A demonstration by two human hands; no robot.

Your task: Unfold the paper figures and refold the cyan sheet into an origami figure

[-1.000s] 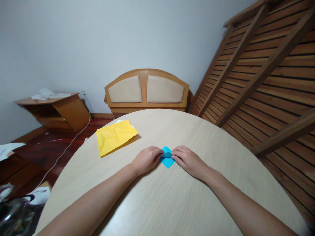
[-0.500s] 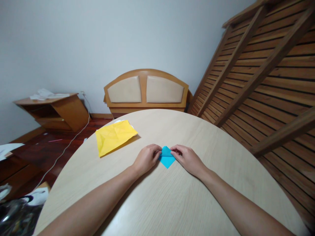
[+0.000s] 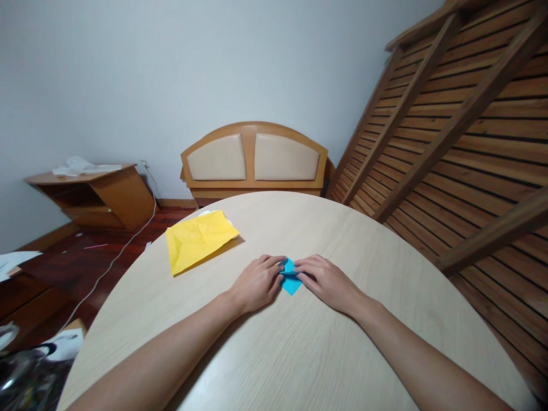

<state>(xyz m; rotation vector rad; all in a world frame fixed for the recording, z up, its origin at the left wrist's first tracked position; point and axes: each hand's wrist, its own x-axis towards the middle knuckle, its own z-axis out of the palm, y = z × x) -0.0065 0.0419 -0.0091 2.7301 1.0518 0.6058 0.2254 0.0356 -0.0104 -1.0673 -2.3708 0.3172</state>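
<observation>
Fingers of my left hand (image 3: pixel 257 281) and right hand (image 3: pixel 323 279) now closer, flattened on blue paper (image 3: pixel 291 283), pressing fold against tabletop (image 3: pixel 299 354).

We find no text, label, brand, number or sign that we can read anywhere in the frame. The printed sheet (image 3: pixel 64 344) at the lower left edge carries dark marks, but they are too blurred for us to make out as letters. The white papers (image 3: pixel 81 166) on the wooden cabinet at the left of the frame show no writing we can tell.
</observation>
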